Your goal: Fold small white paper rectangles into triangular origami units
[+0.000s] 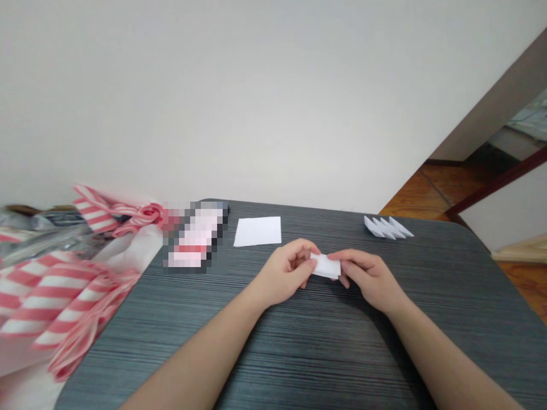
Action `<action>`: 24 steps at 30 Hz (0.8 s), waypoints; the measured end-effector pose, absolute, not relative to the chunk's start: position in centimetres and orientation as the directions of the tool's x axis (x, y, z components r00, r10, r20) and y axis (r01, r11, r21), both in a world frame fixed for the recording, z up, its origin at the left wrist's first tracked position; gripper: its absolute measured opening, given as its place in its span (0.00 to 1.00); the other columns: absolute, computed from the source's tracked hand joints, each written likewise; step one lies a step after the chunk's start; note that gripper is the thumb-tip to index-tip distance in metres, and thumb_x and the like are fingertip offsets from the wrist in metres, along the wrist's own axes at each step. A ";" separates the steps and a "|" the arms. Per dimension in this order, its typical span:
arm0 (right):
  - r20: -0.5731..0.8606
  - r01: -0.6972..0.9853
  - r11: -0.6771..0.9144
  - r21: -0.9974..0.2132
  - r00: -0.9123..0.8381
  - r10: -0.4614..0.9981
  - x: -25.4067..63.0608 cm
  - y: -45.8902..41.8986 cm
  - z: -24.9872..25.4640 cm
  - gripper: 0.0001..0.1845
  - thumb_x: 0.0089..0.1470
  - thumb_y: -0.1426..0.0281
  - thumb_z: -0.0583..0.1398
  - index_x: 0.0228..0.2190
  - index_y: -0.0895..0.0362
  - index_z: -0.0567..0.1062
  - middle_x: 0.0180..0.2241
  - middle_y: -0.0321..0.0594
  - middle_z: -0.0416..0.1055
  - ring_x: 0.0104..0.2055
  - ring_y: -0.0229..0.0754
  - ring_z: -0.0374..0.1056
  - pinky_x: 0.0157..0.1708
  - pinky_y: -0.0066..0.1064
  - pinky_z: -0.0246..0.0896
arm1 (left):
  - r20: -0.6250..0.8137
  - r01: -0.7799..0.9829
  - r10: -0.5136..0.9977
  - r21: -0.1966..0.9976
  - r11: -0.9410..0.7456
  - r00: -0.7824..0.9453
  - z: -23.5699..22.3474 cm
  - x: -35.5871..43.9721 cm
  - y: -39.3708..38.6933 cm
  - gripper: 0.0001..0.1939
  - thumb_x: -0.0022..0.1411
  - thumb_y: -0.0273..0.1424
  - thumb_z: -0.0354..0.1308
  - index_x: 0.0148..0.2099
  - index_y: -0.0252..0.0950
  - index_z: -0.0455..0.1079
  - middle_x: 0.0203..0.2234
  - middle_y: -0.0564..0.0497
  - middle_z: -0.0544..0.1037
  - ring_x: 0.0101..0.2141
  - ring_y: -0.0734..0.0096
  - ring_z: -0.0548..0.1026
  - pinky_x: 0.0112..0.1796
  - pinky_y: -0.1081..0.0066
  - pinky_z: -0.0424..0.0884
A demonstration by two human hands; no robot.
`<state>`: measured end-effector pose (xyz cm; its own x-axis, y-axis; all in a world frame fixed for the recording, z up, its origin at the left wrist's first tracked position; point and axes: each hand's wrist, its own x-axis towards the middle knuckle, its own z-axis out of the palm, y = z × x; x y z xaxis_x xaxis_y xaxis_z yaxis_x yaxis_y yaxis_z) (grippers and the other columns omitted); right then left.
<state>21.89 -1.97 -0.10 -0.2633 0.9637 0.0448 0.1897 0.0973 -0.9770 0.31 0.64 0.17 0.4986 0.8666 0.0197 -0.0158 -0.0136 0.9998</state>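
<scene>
A small folded piece of white paper (326,266) is held between my two hands, low over the middle of the dark table. My left hand (287,270) pinches its left end between thumb and fingers. At the right end, my right hand (368,274) grips it, with the index finger along the top edge. The layers show along the lower edge of the paper. Beyond my left hand lies a flat stack or sheet of white paper (258,232). Several pointed, folded white paper pieces (388,227) lie in an overlapping row at the back right.
The dark, wood-grained table (325,353) meets a white wall (273,102) at its back. A blurred-out, phone-shaped object (194,236) lies at the back left. Red-and-white striped cloth (55,285) and clear plastic are heaped beyond the left edge. Wooden floor (427,188) shows at right.
</scene>
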 end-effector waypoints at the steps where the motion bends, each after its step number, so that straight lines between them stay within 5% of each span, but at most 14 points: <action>1: 0.049 0.177 0.099 -0.979 -0.266 0.963 21.9 -2.0 -0.1 0.14 0.62 0.67 0.55 0.40 0.57 0.80 0.22 0.34 0.68 0.23 0.36 0.62 0.26 0.30 0.59 | 0.020 -0.003 0.868 1.000 -0.021 0.496 0.2 0.3 0.6 0.08 0.65 0.32 0.56 0.45 0.35 0.67 0.20 0.59 0.66 0.18 0.79 0.66 0.21 0.78 0.61; 16: -0.004 0.284 0.044 -0.958 -0.166 0.986 21.4 -1.8 -0.8 0.13 0.59 0.66 0.60 0.44 0.56 0.76 0.25 0.35 0.72 0.24 0.36 0.62 0.25 0.29 0.58 | 0.028 0.074 0.874 0.995 -0.072 0.485 -0.3 0.4 0.6 0.15 0.65 0.32 0.56 0.53 0.37 0.62 0.26 0.57 0.72 0.22 0.78 0.71 0.25 0.77 0.66; 20: 0.016 0.254 0.050 -0.966 -0.136 0.991 21.3 -1.9 -0.4 0.12 0.58 0.67 0.60 0.43 0.57 0.76 0.23 0.34 0.69 0.22 0.36 0.62 0.23 0.28 0.56 | -0.057 0.156 0.868 0.988 -0.023 0.493 0.2 0.5 0.6 0.09 0.67 0.36 0.54 0.42 0.34 0.67 0.27 0.52 0.77 0.20 0.79 0.69 0.23 0.77 0.64; 24: 0.045 0.247 0.075 -0.966 -0.124 0.991 21.2 -2.0 -0.4 0.12 0.57 0.67 0.61 0.42 0.57 0.77 0.23 0.34 0.69 0.23 0.36 0.63 0.24 0.28 0.58 | -0.082 0.268 0.863 0.961 -0.063 0.499 0.9 0.4 0.6 0.15 0.68 0.36 0.52 0.32 0.33 0.70 0.21 0.54 0.74 0.19 0.79 0.68 0.24 0.77 0.63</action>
